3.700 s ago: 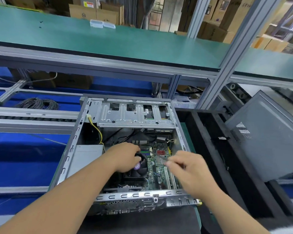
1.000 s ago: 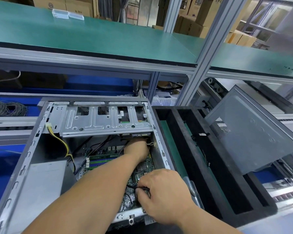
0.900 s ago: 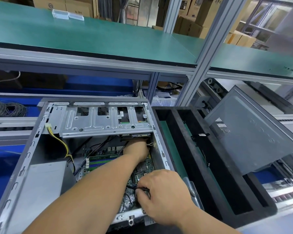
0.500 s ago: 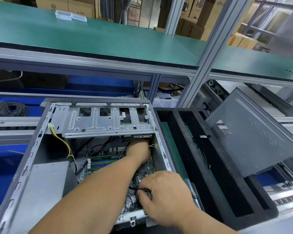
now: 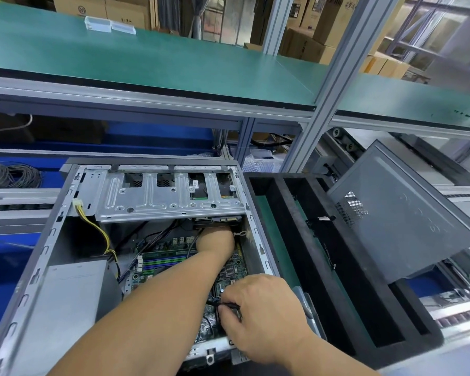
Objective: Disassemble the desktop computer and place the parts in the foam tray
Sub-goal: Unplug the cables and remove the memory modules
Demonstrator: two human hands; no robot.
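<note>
The open desktop computer case (image 5: 52, 232) lies flat in front of me, its metal drive cage (image 5: 160, 199) across the far end and the green motherboard (image 5: 163, 264) below it. My left hand (image 5: 215, 238) reaches deep under the drive cage at the right; its fingers are hidden there. My right hand (image 5: 258, 310) is near the case's front right corner and pinches a thin black cable (image 5: 223, 303) above the motherboard. The black foam tray (image 5: 345, 267) stands just right of the case, with long slots.
A grey power supply (image 5: 65, 294) fills the case's left side, with yellow and black wires (image 5: 98, 232) running to it. The removed grey side panel (image 5: 399, 213) leans on the tray's right edge. A green shelf (image 5: 147, 58) overhangs at the back; an aluminium post (image 5: 320, 104) rises behind the tray.
Since 3.7 s ago my left hand left the fan area and went under the drive cage; my right hand dropped to the cable. Over the last second both hands barely moved.
</note>
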